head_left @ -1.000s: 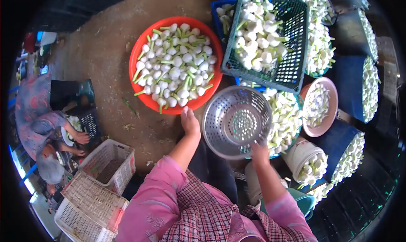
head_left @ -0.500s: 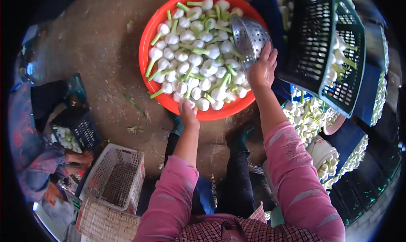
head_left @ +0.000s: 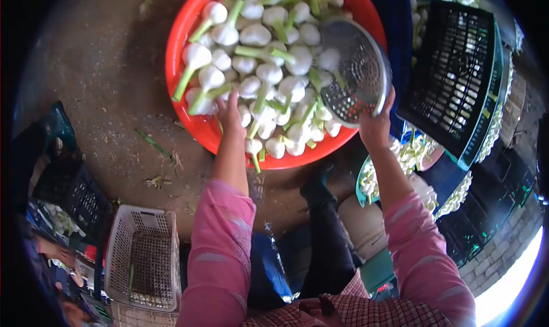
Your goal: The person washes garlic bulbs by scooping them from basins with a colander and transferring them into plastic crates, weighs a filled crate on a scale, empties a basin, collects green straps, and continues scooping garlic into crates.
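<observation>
One right hand (head_left: 376, 124) tight on colander (head_left: 354, 70) rim, left hand (head_left: 230, 116) unclenched inside basin (head_left: 176, 52) edge, open floor (head_left: 108, 81) leftward.

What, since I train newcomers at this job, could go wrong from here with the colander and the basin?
Spill: the tilted colander overlaps the side of the red basin, so a quick scoop might push garlic bulbs over the edge.
Grip: only the right hand visibly holds the colander, near its rim, so it could twist once loaded.
Slip: green scraps lie on the floor and might slide underfoot.
</observation>
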Tool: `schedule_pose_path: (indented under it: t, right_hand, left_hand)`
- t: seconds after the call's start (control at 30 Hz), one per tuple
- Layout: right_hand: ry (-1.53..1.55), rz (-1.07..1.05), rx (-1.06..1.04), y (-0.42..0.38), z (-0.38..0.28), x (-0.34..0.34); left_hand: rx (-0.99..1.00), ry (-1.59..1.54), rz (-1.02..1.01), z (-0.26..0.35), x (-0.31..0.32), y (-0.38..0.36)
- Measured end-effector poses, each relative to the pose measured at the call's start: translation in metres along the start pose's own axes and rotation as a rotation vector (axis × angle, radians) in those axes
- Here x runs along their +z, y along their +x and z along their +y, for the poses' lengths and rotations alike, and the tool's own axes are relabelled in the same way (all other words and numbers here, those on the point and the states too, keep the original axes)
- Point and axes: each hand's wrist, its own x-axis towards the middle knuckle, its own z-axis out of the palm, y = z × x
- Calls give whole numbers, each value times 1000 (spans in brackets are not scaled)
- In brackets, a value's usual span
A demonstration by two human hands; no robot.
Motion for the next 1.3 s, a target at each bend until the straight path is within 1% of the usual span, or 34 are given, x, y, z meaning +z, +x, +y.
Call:
schedule_pose_path:
  t: [0.03, 0.07, 0.1, 0.13, 0.17, 0.2, 0.23, 0.27, 0.3, 0.33, 0.37, 0.4, 0.43, 0.47, 0.5, 0.57, 0.6, 0.63, 0.7, 0.73, 0.77, 0.83, 0.87, 0.9, 0.93, 0.97, 1.0, 1.03, 1.1, 1.13, 1.17, 1.23, 1.27, 1.3]
  right_hand:
    - [-276, 107, -51, 15, 24, 13]
    - [-328, 148, -327, 39, 36, 26]
    - [-351, 65, -310, 61, 32, 39]
    - [-474, -32, -174, 112, 52, 57]
    - [-592, -134, -38, 150, 75, 74]
    - [-661, -274, 83, 149, 23, 48]
    - [-658, -280, 87, 158, 43, 50]
    - [-559, -248, -103, 173, 68, 54]
    - [-466, -215, -277, 181, 97, 55]
    - [-215, -255, -312, 180, 109, 55]
    - [-211, -257, -297, 174, 121, 53]
    - [-90, -265, -251, 169, 129, 50]
    - [31, -275, -217, 160, 124, 46]
    - [145, -286, -75, 145, 118, 38]
    - [143, -290, -75, 135, 111, 33]
    - [298, -302, 201, 120, 101, 29]
    - [252, -257, 242, 118, 96, 33]
    - [245, -261, 247, 123, 105, 41]
    - [208, -287, 377, 140, 126, 61]
    - [207, -289, 385, 142, 131, 66]
    - [290, -239, 399, 141, 135, 69]
    - [477, -138, 420, 139, 142, 79]
    - [285, -225, 343, 143, 166, 87]
    - [94, -297, 255, 147, 189, 95]
    - [184, -225, 242, 136, 194, 100]
    - [309, -140, 244, 122, 173, 99]
    - [432, -56, 237, 107, 150, 98]
    - [469, -109, 272, 94, 141, 89]
    - [588, -160, 340, 70, 129, 73]
    - [672, -159, 366, 60, 125, 66]
    - [668, -153, 358, 47, 116, 57]
    - [660, -193, 529, 29, 101, 45]
    - [663, -195, 533, 32, 104, 49]
    - [463, -221, 418, 38, 112, 56]
  left_hand:
    - [-5, -21, -55, -1, 0, 7]
    - [-19, -21, -81, -10, -4, 24]
    - [-33, -22, -109, -23, -7, 37]
    - [-24, -25, -107, -16, 1, 37]
    - [-46, 154, -35, 0, 9, 33]
    - [-72, 341, 34, 5, 15, 31]
    - [28, 582, 20, -1, 11, 41]
    - [133, 825, 32, -5, 8, 49]
    - [331, 973, 25, -16, 6, 49]
    - [428, 1026, 170, -18, 16, 39]
    - [481, 1030, 163, -31, 10, 48]
    - [481, 1035, 163, -30, 9, 50]
    - [217, 492, 45, -18, 12, 46]
    - [-45, -54, -73, -9, 14, 44]
    - [-43, -101, -93, -7, 14, 46]
    - [-34, -184, -159, -11, 18, 47]
    - [43, -166, -226, -15, 22, 45]
    - [36, -168, -220, -22, 26, 46]
    - [238, -69, -74, -35, 38, 48]
    - [132, -173, -137, -25, 56, 32]
    - [119, -169, -133, -35, 54, 34]
    - [-3, -236, -172, -47, 49, 39]
    - [60, -208, -184, -46, 55, 27]
    - [149, -110, -100, -46, 62, 10]
    - [189, -22, -138, -52, 61, 0]
    - [239, 55, -177, -52, 62, -9]
    - [131, -162, -264, -46, 61, -18]
    - [223, -130, -272, -42, 66, -21]
    - [118, -113, -219, -36, 50, -6]
    - [-94, -295, -235, -33, 34, 9]
    - [-78, -355, -356, -13, 33, 8]
    - [-145, -246, -457, 10, 26, 22]
    - [-133, -222, -426, 9, 24, 32]
    - [-121, -195, -392, 6, 24, 42]
